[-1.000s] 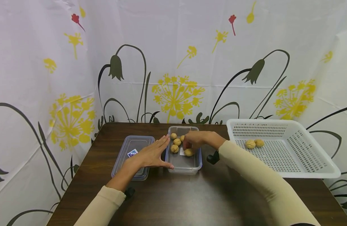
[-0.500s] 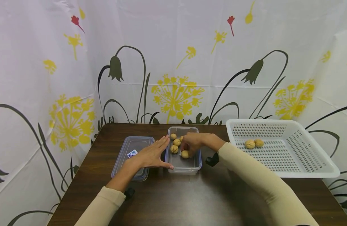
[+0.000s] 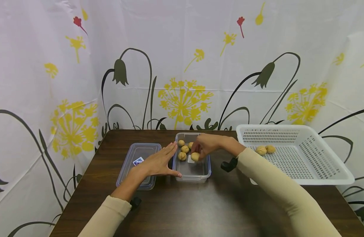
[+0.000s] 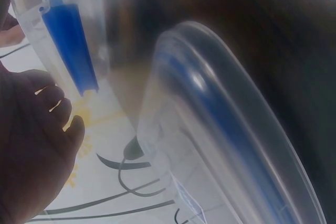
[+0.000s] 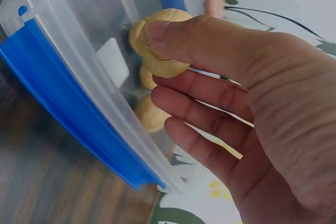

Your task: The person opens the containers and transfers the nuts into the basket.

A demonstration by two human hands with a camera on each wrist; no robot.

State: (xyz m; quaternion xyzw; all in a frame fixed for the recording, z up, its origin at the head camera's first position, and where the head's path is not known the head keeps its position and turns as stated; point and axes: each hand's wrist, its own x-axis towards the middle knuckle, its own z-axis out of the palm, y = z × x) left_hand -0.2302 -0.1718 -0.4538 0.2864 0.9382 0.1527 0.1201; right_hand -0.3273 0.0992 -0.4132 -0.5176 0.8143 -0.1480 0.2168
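A clear plastic container (image 3: 190, 178) with blue side clips stands at the middle of the table. Several walnuts (image 3: 182, 156) lie in its left and far part, beside a small white label. Between thumb and fingers, my right hand (image 3: 206, 144) pinches another walnut (image 5: 167, 51) over the container's inside, near its right wall. The hand comes in across the right rim. My left hand (image 3: 158, 162) lies along the container's left side, fingers straight and pointing away, with the thumb at the near left corner. In the left wrist view this hand (image 4: 37, 140) shows beside a blue clip (image 4: 71, 45).
Left of the container lies a lidded clear container (image 3: 131, 171) with a blue rim and a logo sticker, partly under my left hand. A white perforated basket (image 3: 318, 182) stands at the right, with two walnuts (image 3: 265, 149) inside. A flower-print curtain hangs behind the table.
My right hand shifts the pinched walnut a little left, then slightly up and back from the container's floor, its wrist moving right. My left hand stays in place.
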